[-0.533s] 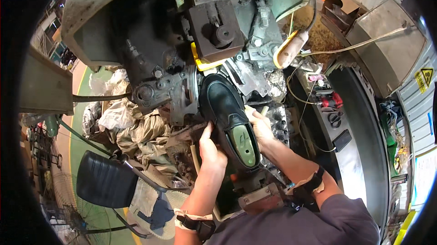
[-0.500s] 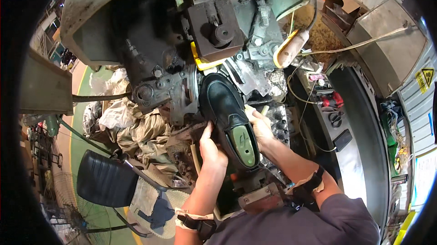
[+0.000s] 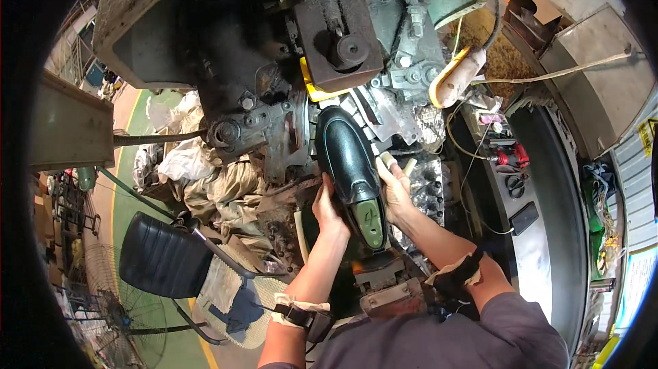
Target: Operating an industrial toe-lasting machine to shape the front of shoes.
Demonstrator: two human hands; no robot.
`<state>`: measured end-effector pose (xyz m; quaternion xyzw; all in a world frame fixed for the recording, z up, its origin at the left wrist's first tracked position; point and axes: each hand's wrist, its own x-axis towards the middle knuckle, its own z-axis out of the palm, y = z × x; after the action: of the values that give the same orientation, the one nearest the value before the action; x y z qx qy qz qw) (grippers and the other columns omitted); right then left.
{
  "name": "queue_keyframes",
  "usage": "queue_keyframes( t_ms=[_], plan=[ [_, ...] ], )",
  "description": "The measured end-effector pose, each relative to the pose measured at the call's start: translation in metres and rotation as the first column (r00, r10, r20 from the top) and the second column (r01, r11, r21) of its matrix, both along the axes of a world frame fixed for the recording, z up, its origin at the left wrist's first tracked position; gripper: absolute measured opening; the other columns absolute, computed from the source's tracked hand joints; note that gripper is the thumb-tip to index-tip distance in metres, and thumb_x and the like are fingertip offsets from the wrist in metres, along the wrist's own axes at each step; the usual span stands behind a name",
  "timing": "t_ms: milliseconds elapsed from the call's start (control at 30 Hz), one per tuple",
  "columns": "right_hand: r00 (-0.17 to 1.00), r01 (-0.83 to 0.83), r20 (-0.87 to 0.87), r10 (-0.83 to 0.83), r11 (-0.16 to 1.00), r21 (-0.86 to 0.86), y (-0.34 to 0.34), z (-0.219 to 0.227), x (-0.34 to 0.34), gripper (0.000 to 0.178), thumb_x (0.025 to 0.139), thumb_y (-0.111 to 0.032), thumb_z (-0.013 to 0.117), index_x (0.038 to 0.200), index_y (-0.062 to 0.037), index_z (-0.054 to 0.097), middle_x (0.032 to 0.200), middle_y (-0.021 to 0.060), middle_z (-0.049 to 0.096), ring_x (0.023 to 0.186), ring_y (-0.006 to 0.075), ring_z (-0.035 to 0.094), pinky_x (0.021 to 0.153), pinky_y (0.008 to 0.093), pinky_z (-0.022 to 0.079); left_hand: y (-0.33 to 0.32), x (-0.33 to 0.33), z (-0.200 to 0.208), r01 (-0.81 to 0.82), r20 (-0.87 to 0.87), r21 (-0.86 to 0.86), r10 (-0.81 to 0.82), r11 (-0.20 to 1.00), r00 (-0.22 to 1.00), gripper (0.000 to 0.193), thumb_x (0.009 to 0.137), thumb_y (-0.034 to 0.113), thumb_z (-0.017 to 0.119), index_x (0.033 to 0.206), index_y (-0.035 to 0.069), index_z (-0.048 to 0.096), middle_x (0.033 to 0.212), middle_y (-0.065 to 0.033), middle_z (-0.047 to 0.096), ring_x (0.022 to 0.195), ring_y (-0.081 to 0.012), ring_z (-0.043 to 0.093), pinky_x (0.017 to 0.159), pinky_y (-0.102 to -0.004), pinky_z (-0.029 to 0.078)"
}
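A black slip-on shoe [image 3: 345, 153] points its toe away from me, under the head of a dark, greasy machine [image 3: 340, 40]. Inside its opening sits a green shoe last [image 3: 371, 222] with a mark drawn on top and a small hole near the heel. My left hand [image 3: 329, 208] grips the shoe's left side, the fingers partly hidden beneath it. On the opposite side my right hand [image 3: 394, 189] holds it, thumb along the upper and pale wrapping on a fingertip. The toe lies close to metal plates [image 3: 291, 136] and a yellow bracket [image 3: 317, 89].
A lamp [image 3: 458, 78] hangs right of the machine head. Beyond it runs a dark conveyor belt [image 3: 548, 184] beside a ledge with a red-handled tool [image 3: 513, 156] and a phone-like black slab [image 3: 524, 218]. At left are crumpled bags [image 3: 219, 187], a black chair [image 3: 164, 254] and a fan [image 3: 120, 311].
The shoe has tipped and turned in my hands, so more of its upper and less of its opening shows. Both hands stay on its sides. My view has shifted slightly.
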<state>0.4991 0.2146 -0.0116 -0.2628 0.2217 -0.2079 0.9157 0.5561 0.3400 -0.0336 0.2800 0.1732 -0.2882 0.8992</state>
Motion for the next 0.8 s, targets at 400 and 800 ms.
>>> queue_keyframes(
  t_ms=[400,800],
  plan=[
    [0.934,-0.287,-0.259,0.247,0.949,-0.130,-0.013,-0.020,-0.025,0.038,0.104,-0.046,0.057,0.117,-0.0109,0.064,0.103,0.0003,0.068,0.094,0.0119,0.065,0.077,0.0232,0.054,0.028,-0.009,0.025,0.148,0.063,0.170,-0.160,0.974,0.985,0.043,0.104,0.042,0.056,0.130,0.008,0.065,0.130,-0.0063,0.068,0.119,-0.0238,0.062,0.106,-0.0399,0.045],
    [0.915,-0.298,-0.251,0.315,0.949,0.105,0.037,0.029,-0.038,0.072,0.105,-0.065,0.032,0.124,-0.0057,0.068,0.116,0.0113,0.073,0.099,0.0208,0.071,0.092,0.0356,0.056,-0.005,-0.053,0.064,0.106,0.131,0.194,-0.133,0.975,0.982,0.054,0.107,0.051,0.032,0.128,0.010,0.060,0.123,-0.0076,0.067,0.111,-0.0238,0.066,0.100,-0.0384,0.050]
  ],
)
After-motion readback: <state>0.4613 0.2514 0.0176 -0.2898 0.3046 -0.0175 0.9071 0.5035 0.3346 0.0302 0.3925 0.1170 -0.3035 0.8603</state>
